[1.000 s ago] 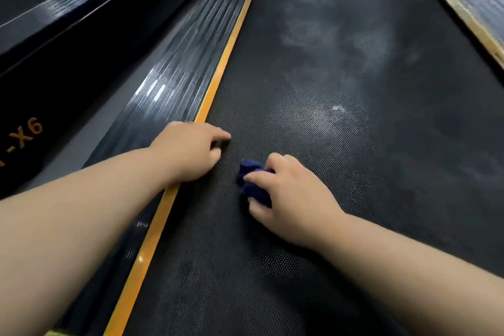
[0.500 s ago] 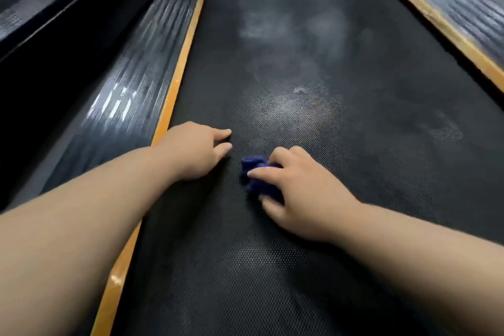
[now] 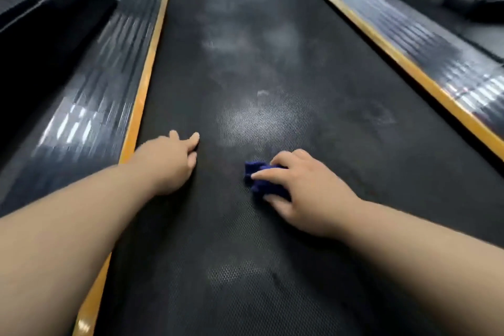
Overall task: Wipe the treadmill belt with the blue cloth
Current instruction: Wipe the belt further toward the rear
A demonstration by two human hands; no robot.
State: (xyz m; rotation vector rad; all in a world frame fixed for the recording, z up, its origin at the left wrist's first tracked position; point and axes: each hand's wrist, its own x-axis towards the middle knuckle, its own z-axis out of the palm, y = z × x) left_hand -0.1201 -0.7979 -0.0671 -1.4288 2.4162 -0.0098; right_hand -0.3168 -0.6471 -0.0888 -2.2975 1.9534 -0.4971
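- One treadmill belt (image 3: 272,49), black, running up the middle of the frame, with pale dusty smudges (image 3: 245,117) on it
- One blue cloth (image 3: 259,174), bunched up on the belt at lower centre
- Right hand (image 3: 308,196): fingers curled over the cloth, pressing it down
- Left hand (image 3: 170,161): holding nothing, fingers mostly straight, resting on the belt
- Two orange stripes, left (image 3: 144,84) and right (image 3: 403,63)

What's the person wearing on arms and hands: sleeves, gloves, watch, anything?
Nothing worn in view. The left hand and right hand are bare: no gloves, and no rings that I can make out. The left forearm and right forearm are bare to the frame edge: no sleeves, watch or wristband.
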